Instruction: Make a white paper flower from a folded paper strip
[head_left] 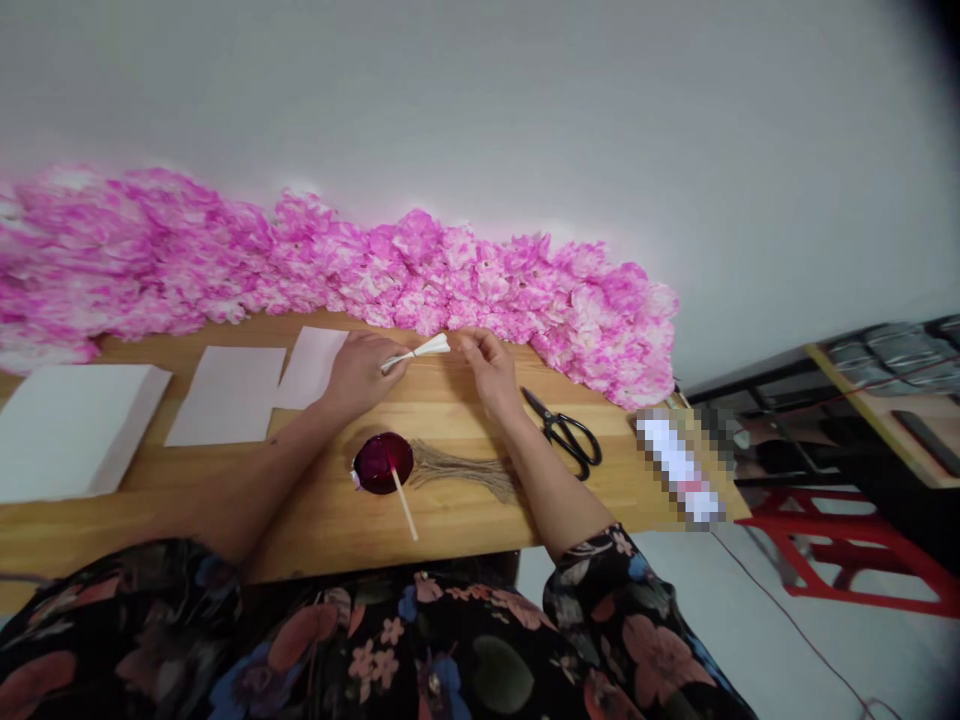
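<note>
My left hand [364,372] is closed on a narrow folded strip of white paper [431,346]. A thin dark tie circles the strip, and its free end fans out to the right. Just right of that end is my right hand [489,368], thumb and fingers pinched together; whatever they hold is too fine to make out. Below the hands lies a bundle of brown twine [465,468]. Beside it stands a bowl of dark magenta liquid [375,465] with a wooden stick [403,505] resting in it. Black-handled scissors [566,432] lie right of my right forearm.
Fluffy pink and white paper flowers [420,265] line the wooden table's [315,540] back edge along the wall. At left are a thick stack of white paper [71,425] and flat paper sheets [229,395]. A red stool [847,550] stands on the floor at right.
</note>
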